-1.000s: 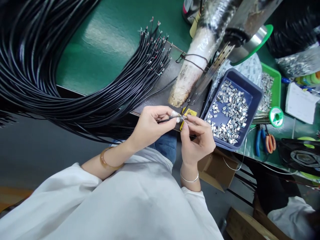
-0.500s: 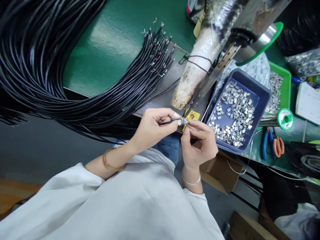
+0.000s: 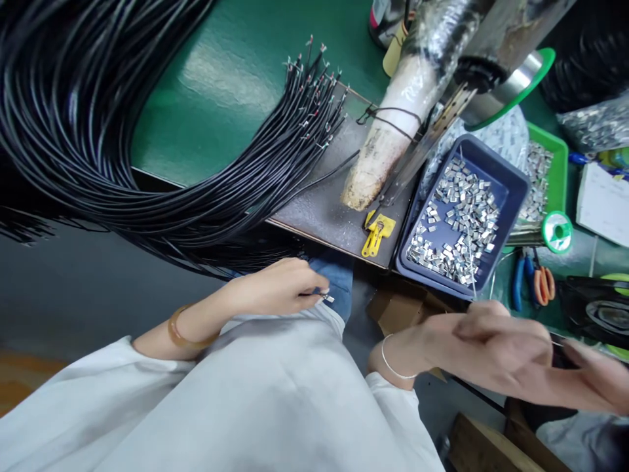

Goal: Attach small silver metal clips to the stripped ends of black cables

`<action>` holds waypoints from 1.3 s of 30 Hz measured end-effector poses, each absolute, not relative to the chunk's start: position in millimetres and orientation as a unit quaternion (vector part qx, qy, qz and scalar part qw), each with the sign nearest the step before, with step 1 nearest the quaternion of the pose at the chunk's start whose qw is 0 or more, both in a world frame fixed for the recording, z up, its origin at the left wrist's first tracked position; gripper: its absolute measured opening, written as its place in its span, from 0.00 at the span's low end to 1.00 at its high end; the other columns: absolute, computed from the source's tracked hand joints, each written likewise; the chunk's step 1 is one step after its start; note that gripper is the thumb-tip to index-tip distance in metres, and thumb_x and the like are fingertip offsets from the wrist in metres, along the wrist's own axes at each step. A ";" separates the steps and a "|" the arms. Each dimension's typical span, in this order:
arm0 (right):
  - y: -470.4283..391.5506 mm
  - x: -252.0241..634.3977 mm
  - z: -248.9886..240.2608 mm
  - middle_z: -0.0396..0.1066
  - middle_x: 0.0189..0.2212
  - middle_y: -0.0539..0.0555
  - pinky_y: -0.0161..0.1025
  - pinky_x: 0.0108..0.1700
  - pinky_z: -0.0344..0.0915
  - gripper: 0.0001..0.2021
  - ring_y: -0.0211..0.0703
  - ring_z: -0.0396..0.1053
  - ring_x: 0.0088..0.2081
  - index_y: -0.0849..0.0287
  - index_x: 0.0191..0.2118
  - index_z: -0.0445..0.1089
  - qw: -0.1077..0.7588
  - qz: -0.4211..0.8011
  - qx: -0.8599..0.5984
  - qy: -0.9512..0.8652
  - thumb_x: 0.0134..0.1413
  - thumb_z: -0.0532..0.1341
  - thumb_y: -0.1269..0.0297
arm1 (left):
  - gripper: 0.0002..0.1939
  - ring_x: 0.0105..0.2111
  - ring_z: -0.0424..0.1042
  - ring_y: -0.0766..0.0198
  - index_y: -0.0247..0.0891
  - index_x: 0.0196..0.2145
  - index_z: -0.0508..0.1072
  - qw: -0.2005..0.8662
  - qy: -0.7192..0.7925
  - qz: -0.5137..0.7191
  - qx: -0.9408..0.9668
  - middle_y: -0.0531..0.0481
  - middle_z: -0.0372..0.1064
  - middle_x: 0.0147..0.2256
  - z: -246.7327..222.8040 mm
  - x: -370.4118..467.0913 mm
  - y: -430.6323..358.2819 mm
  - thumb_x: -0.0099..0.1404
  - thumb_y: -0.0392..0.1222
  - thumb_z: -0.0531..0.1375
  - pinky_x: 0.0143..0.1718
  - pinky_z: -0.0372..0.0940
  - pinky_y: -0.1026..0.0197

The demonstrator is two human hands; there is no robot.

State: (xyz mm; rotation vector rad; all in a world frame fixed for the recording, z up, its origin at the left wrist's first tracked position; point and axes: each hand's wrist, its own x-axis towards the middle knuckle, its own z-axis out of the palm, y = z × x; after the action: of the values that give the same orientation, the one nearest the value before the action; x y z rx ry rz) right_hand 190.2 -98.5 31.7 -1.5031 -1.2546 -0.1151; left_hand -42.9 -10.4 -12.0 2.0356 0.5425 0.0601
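My left hand [image 3: 280, 287] is closed over my lap, pinching a black cable end with a small silver metal connector [image 3: 329, 299] past the fingertips. Most of that cable is hidden by the hand. My right hand [image 3: 466, 344] is stretched out to the right, below the blue bin [image 3: 403, 252], and smeared by motion. Skin reaches on to the right edge; I cannot tell whether part of it is another person's hand. A thin pale strand [image 3: 470, 252] rises from near my right fingers across the bin, which holds many small silver metal pieces [image 3: 457, 242].
A thick bundle of black cables [image 3: 196, 210] with stripped ends lies across the green table [image 3: 216, 78]. A yellow tool [image 3: 376, 233], a wrapped tube [image 3: 376, 157], a green tray [image 3: 560, 164], a spool [image 3: 557, 231] and pliers [image 3: 533, 282] stand around the bin. Cardboard boxes are below.
My hands have parted. The left has drawn back toward my lap with the cable end and connector; the right has swung far to the right. The yellow tool is now uncovered.
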 end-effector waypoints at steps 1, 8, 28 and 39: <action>-95.2 191.8 32.9 0.66 0.37 0.43 0.38 0.18 0.56 0.11 0.27 0.53 0.17 0.39 0.47 0.69 0.610 -0.179 -0.590 -0.498 0.61 0.62 0.65 | 0.08 0.20 0.61 0.70 0.36 0.31 0.76 0.481 0.239 0.020 0.843 0.55 0.66 0.20 -14.4 -47.3 -11.8 0.66 0.33 0.58 0.26 0.50 0.64; -53.7 244.6 16.4 0.72 0.25 0.49 0.42 0.33 0.66 0.06 0.40 0.70 0.26 0.55 0.32 0.70 0.334 -0.066 -0.778 -0.527 0.54 0.66 0.62 | 0.10 0.25 0.71 0.67 0.35 0.38 0.80 0.349 0.422 0.365 0.753 0.48 0.78 0.31 -6.3 -43.3 13.7 0.66 0.44 0.63 0.30 0.65 0.64; -59.7 189.5 32.1 0.71 0.30 0.46 0.35 0.24 0.67 0.10 0.32 0.69 0.22 0.56 0.28 0.65 0.528 0.120 -0.653 -0.529 0.51 0.68 0.65 | 0.14 0.15 0.63 0.72 0.36 0.35 0.72 0.863 0.211 0.330 0.320 0.55 0.70 0.20 -0.6 -24.7 -14.9 0.58 0.45 0.69 0.14 0.54 0.69; -62.3 145.8 2.3 0.76 0.36 0.50 0.39 0.39 0.77 0.02 0.38 0.77 0.40 0.55 0.34 0.75 0.563 0.130 -0.600 -0.553 0.59 0.65 0.68 | 0.08 0.23 0.66 0.72 0.33 0.30 0.79 0.718 0.321 0.409 0.464 0.52 0.72 0.24 -1.0 2.9 -10.8 0.58 0.42 0.69 0.25 0.63 0.68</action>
State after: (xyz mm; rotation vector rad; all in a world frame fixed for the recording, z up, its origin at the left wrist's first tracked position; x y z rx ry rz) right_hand 145.8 -62.3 2.3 -1.4117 -1.3018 0.3064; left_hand 2.9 -10.8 -1.0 1.0256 0.7105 0.9040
